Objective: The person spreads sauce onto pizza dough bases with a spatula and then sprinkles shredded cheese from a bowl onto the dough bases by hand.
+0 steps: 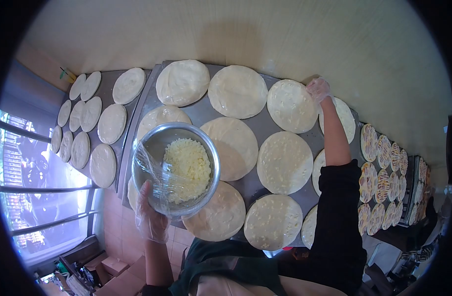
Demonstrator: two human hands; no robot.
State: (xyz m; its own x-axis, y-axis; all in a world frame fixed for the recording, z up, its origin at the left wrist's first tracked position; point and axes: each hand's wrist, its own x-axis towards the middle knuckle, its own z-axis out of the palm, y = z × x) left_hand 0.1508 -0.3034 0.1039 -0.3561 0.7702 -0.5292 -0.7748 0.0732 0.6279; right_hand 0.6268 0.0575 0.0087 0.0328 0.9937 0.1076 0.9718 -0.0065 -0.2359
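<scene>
My left hand (pixel 152 217), in a clear plastic glove, grips the near-left rim of a metal bowl (pixel 214 150). Pale yellow crumbles (pixel 189 165), like grated cheese, lie in the bowl, partly under clear plastic film (pixel 154 172). The bowl is held above several round flat doughs. At the far side of the tray, my gloved right hand (pixel 318 90) is closed over the edge of a dough round (pixel 291 106); what its fingers hold is hidden. Pale bits dot that round and the dough round (pixel 285 163) nearer to me. A smoother dough round (pixel 237 92) lies further left.
The doughs rest on a dark metal tray (pixel 253 183) against a beige wall (pixel 295 39). To the left, another tray (pixel 118 155) carries more plain rounds. Striped topped rounds (pixel 368 182) stand to the right. Windows (pixel 43 167) and cardboard boxes (pixel 115 266) are at the left.
</scene>
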